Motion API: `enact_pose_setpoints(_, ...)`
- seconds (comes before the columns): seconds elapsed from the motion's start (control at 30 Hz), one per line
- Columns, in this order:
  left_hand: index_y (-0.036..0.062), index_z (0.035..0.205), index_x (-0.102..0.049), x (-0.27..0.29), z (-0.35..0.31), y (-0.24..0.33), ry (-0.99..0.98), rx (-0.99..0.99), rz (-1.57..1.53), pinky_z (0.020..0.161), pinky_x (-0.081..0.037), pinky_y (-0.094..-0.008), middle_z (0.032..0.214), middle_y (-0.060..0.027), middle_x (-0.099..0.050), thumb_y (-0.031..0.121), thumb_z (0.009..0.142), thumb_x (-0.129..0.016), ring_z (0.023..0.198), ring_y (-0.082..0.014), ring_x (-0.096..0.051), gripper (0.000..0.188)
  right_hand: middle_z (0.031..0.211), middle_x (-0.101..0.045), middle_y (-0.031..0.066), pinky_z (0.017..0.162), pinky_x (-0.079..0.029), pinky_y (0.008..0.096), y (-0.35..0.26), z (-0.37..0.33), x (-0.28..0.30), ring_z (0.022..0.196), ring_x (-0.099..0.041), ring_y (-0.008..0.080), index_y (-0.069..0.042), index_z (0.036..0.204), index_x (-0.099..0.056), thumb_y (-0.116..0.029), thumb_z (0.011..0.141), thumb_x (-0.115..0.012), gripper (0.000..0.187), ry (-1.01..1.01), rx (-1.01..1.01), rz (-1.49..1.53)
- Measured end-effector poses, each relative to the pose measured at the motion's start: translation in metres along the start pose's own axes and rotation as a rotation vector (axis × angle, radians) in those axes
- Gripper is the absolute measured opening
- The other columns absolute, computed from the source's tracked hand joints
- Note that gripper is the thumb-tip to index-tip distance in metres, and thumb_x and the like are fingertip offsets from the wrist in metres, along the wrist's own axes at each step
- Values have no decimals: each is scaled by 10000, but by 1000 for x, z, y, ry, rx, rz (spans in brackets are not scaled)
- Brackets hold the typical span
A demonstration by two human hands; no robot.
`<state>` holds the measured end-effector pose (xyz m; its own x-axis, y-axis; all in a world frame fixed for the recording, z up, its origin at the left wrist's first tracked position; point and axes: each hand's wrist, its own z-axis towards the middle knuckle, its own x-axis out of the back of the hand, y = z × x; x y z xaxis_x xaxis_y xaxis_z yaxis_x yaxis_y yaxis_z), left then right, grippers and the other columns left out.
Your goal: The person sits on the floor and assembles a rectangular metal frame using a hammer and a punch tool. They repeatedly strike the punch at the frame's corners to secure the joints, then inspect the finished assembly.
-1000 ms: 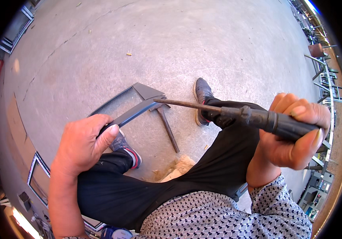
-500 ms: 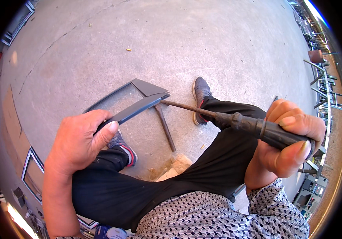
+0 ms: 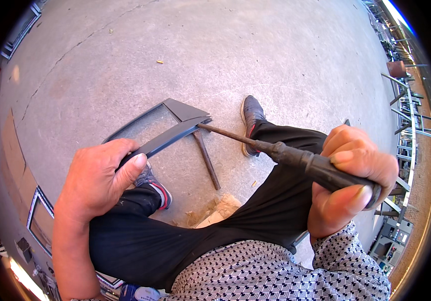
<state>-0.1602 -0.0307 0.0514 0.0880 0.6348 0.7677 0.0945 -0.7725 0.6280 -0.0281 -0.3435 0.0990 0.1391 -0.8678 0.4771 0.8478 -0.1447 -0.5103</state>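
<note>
My left hand (image 3: 95, 180) grips the near bar of a dark grey angular frame (image 3: 173, 134), thumb on top and fingers curled under. The frame tilts away over the floor and ends in a triangular corner piece. My right hand (image 3: 366, 163) is wrapped round the thick black handle of a long screwdriver (image 3: 295, 156). Its rusty shaft points left, and the tip touches or nearly touches the frame's right corner; the exact contact is too small to tell. A brown rod (image 3: 207, 161) lies on the floor, its far end hidden by the frame.
My shoes (image 3: 253, 113) and black-trousered legs flank the frame. A pale yellowish block (image 3: 220, 210) lies between my legs. Cardboard (image 3: 15, 150) and another frame (image 3: 39, 218) lie at the left. Metal racks (image 3: 406, 110) line the right, above a grey box-like unit (image 3: 391, 241).
My right hand has moved left with the screwdriver, bringing the tip from beside the frame's corner up against its edge. The left hand and frame have barely shifted.
</note>
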Motion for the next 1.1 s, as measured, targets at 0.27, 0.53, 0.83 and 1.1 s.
enact_pose_setpoints(0.27, -1, 1181, -688, 4, 1, 2, -32, -25, -21, 708, -535, -398, 875, -176, -685, 357, 1042, -593, 779, -348, -694, 396, 585, -467, 22, 445, -326, 306, 5, 4, -5, 447, -436, 126, -62, 1033, -491, -584, 1021, -584, 530, -84, 107, 67)
enact_pose_setpoints(0.53, 11, 1426, -583, -5, 19, 8, 2, -158, 20, 1048, -484, -404, 1384, -207, -609, 309, 1053, -566, 1237, -371, -615, 478, 606, -477, 28, 443, -330, 295, 3, 7, -9, 451, -431, 120, -54, 1024, -495, -573, 1016, -602, 530, -53, 93, 91)
enact_pose_setpoints(0.83, 6, 1437, -566, -27, 55, 25, -250, -177, -165, 1135, -440, -417, 1444, -209, -590, 225, 1004, -659, 1341, -374, -560, 494, 642, -496, 37, 450, -350, 279, 4, 4, -6, 462, -432, 112, -43, 1019, -505, -557, 1017, -612, 524, -68, 69, 79)
enact_pose_setpoints(1.1, 4, 1419, -574, -38, 49, 18, -214, -215, -170, 1108, -465, -423, 1392, -220, -623, 206, 986, -684, 1298, -382, -593, 490, 673, -512, 45, 456, -367, 265, 5, 7, -11, 471, -433, 105, -34, 1014, -514, -542, 1018, -621, 519, -70, 49, 79)
